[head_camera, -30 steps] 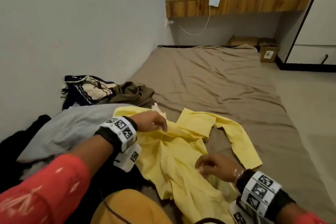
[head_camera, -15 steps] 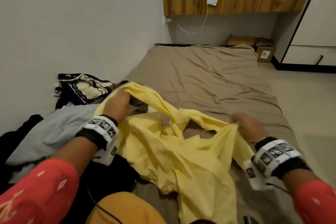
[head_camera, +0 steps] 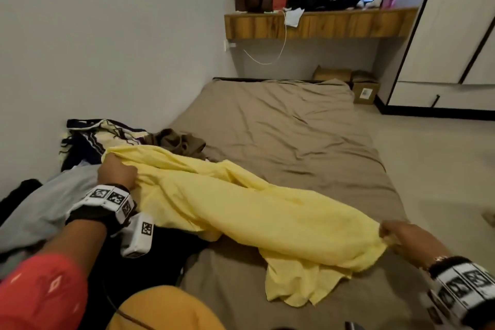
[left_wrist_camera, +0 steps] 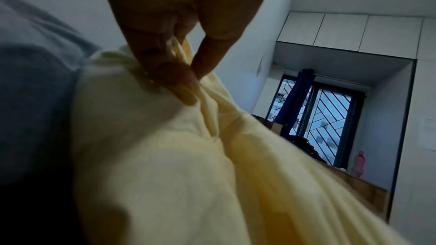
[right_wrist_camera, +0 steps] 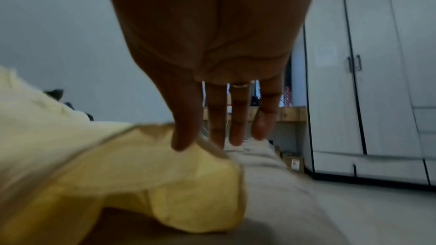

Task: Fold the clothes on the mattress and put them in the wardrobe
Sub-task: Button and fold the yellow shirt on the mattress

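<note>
A pale yellow shirt (head_camera: 254,211) is stretched across the near part of the brown mattress (head_camera: 281,120). My left hand (head_camera: 117,171) grips one end of it over the clothes pile at the left. The left wrist view shows the fingers (left_wrist_camera: 169,66) curled into the yellow cloth (left_wrist_camera: 188,165). At the mattress's right edge my right hand (head_camera: 401,236) pinches the other end. In the right wrist view the thumb and forefinger (right_wrist_camera: 186,137) hold the yellow cloth (right_wrist_camera: 118,165), the other fingers straight. The white wardrobe (head_camera: 455,35) stands at the far right.
A clothes pile lies along the left wall: a grey garment (head_camera: 40,209), a navy patterned one (head_camera: 88,136), an olive one (head_camera: 179,142) and a black one (head_camera: 21,190). Cardboard boxes (head_camera: 364,91) sit under a wooden shelf (head_camera: 316,24). Bare floor (head_camera: 428,169) runs right of the mattress.
Both hands took hold of the yellow shirt, lifted it and moved apart. It now stretches from the pile at the left to the mattress's right edge.
</note>
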A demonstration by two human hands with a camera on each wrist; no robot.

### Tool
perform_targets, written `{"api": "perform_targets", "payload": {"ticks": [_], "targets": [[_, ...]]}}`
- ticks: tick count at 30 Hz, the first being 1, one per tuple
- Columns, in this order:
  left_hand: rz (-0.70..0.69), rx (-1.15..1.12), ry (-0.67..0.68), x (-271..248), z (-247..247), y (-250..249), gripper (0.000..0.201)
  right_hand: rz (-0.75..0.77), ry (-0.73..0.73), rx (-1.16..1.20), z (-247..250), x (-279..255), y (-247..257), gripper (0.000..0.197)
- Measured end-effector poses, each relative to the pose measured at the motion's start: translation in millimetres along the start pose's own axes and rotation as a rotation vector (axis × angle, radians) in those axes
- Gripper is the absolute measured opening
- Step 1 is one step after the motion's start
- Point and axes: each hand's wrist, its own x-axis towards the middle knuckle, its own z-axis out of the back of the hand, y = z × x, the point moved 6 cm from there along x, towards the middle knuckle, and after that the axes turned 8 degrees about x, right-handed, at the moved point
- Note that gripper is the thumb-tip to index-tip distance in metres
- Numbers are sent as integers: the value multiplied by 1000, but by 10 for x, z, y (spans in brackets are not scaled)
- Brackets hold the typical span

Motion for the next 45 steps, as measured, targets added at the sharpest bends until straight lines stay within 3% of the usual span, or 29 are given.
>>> {"api": "perform_targets", "payload": {"ticks": [2,6,8,10,11,12,13,15,17,19,21,24,25,27,28,30,33,34,37,43,45], "targets": [[-85,55,20,6,5,-23,38,-106,43,142,-117,74,-39,36],[-170,251,63,6,78,-91,32,-316,-180,462,-42,141,-153,34],[-236,346,-16,-88,136,-177,30,-481,-234,573,-74,97,-249,21],[-588,336,-186,-285,166,-436,18,-627,-201,642,-199,35,-372,12],[-837,357,-197,-428,103,-585,21,-690,-165,719,-311,-6,-408,23],[-1050,402,-106,-555,-26,-684,31,-741,-120,807,-440,-44,-411,34],[-1142,465,46,-647,-168,-730,40,-763,-77,875,-535,-70,-365,39],[-1031,632,338,-635,-409,-647,47,-734,-30,944,-665,-59,-240,35],[-911,816,437,-541,-530,-575,39,-663,-53,1036,-593,47,-136,30],[-920,866,415,-490,-518,-663,28,-633,-152,1339,-398,191,-138,21],[-926,675,303,-366,-428,-958,24,-570,-210,1652,-90,457,-250,18],[-981,445,130,-229,-390,-1627,15,-380,-243,1968,315,1085,-493,78],[-1004,432,125,-153,-507,-1884,16,-315,-238,1994,397,1347,-591,75],[-1035,425,131,21,-699,-2380,19,-171,-92,1932,527,1761,-515,35],[-1040,413,136,106,-755,-2581,19,-170,-22,1827,490,1885,-466,29],[-1033,383,152,307,-845,-2941,16,-226,69,1589,358,2052,-435,51],[-952,376,224,497,-851,-3162,13,-355,283,1475,22,1952,-407,119],[-937,382,244,509,-820,-3179,14,-383,368,1446,-77,1868,-345,121],[-890,394,269,483,-682,-3115,20,-435,570,1419,-181,1580,-18,80],[-864,390,221,348,-537,-2859,19,-587,295,1507,-519,1642,193,21],[-860,380,187,250,-416,-2777,18,-608,246,1472,-664,1549,325,24]]}}
